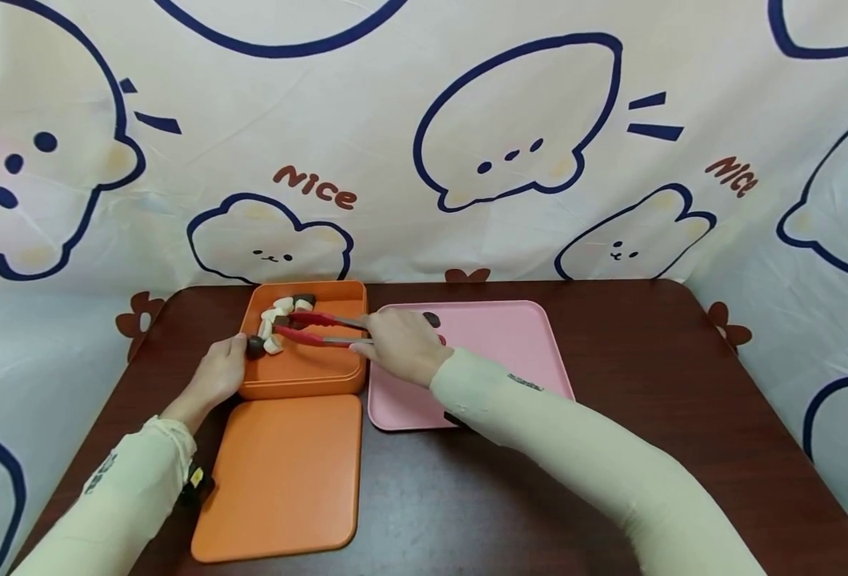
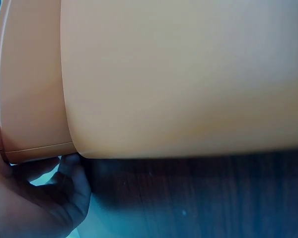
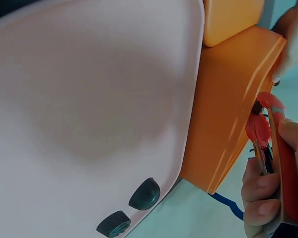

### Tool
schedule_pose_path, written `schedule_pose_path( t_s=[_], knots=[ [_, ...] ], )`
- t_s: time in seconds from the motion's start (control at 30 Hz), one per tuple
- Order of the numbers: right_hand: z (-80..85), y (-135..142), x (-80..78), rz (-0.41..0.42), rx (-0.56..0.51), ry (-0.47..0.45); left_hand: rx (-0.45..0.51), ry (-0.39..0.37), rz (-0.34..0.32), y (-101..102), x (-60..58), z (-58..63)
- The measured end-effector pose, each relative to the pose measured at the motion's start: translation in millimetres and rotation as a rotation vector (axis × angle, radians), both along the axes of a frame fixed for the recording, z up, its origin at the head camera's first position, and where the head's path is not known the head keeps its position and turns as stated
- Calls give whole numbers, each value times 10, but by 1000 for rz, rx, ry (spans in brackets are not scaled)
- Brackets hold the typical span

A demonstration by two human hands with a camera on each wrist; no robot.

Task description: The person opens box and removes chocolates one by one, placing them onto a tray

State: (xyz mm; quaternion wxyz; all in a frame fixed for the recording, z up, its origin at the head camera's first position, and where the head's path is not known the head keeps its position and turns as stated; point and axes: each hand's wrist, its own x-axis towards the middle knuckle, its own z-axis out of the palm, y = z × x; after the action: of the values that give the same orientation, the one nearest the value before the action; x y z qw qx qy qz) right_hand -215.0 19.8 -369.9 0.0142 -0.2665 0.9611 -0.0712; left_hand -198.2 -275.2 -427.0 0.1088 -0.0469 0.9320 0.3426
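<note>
My right hand [image 1: 402, 344] grips a pair of red-tipped tongs [image 1: 316, 330] and reaches over the orange box [image 1: 316, 368]. Between the tong tips is a small dark brown piece [image 1: 281, 322], inside the box. Several white pieces [image 1: 278, 307] lie around it, with a few dark ones among them. A round dark piece [image 1: 254, 346] sits at the box's left wall, right by my left thumb. My left hand [image 1: 215, 372] holds that wall, thumb at the rim; in the left wrist view its curled fingers [image 2: 72, 186] show against the box's outer side.
A pink tray [image 1: 496, 336] lies right of the box, partly under my right arm. Two dark pieces, one a smooth half-dome [image 3: 144, 194] and one ridged [image 3: 113, 224], rest near its edge. The flat orange lid [image 1: 283, 480] lies in front of the box. A patterned cloth [image 1: 424, 144] hangs behind the table.
</note>
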Motion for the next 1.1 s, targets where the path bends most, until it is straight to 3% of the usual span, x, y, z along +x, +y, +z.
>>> schedule_pose_path(
  t_s=[0.17,0.3,0.47,0.8,1.1],
  knots=[
    [30,114,53,-26,-68,2,7,-11,-8,2,-6,0],
    [-18,217,113,-1,-106,20,-5,-9,-9,-6,-6,-7],
    [-53,321,176,35,-110,57,-9,-8,-3,-18,0,-10],
    [17,579,266,10,-122,118,6,1,-1,-21,4,0],
    [43,944,378,-23,-124,117,5,-4,-16,-15,-34,-15]
  ],
)
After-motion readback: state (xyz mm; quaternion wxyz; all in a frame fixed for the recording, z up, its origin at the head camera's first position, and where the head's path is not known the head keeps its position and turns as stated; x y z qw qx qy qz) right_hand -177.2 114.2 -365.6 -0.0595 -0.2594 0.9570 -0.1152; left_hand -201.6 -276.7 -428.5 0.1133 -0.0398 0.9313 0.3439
